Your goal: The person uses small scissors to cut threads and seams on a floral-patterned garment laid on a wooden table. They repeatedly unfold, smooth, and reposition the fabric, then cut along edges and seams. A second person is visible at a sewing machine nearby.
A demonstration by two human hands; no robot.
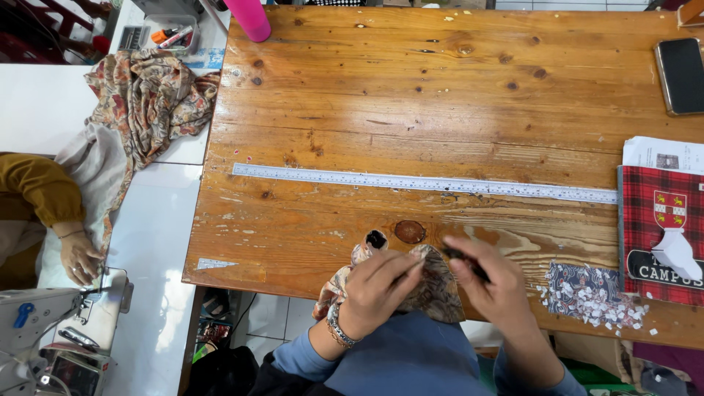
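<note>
Gripping patterned fabric piece (433, 286) with left hand (378, 290) fingers closed | right hand (495, 282) fingers pinching small dark tool (463, 260) | wooden worktop (440, 110) edge

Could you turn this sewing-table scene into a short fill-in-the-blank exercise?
1. The left hand presses a patterned piece of ____ at the wooden table's near edge.
2. The long metal ruler lies ____ on the table.
3. The black smartphone lies near the table's far ____ corner.
4. The right hand pinches a small ____ tool.

Missing words: fabric; flat; right; dark
</note>
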